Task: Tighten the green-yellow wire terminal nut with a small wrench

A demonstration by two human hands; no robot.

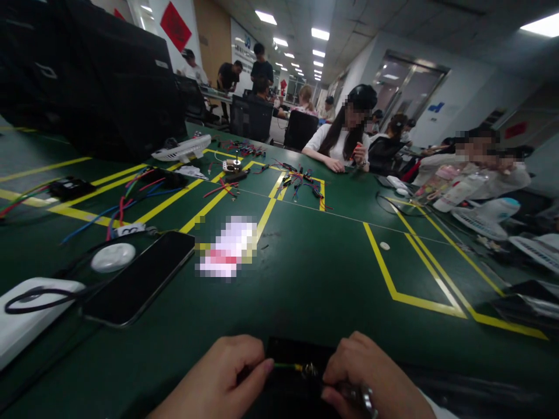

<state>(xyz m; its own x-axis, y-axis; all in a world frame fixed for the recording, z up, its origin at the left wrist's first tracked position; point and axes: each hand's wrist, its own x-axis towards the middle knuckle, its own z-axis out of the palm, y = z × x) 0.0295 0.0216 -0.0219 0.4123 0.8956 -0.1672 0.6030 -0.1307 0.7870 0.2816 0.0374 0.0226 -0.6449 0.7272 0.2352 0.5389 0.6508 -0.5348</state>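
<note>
My left hand (231,372) is low in the view, thumb and forefinger pinched on a thin green-and-yellow wire (286,366). The wire runs right to a small shiny metal part (310,369) between my hands. My right hand (367,372) is closed beside that part, its fingers curled round an object with a shiny metal piece (368,399); most of it is hidden, so I cannot tell its kind. A dark, black item (297,348) lies behind and under the wire, its shape hard to make out.
A black phone (140,279) and a white box (30,326) with a cable lie at left. Loose wires (301,183), a small motor (231,166) and yellow tape lines (379,256) cover parts of the green table (305,267). Across it sits a person (340,134).
</note>
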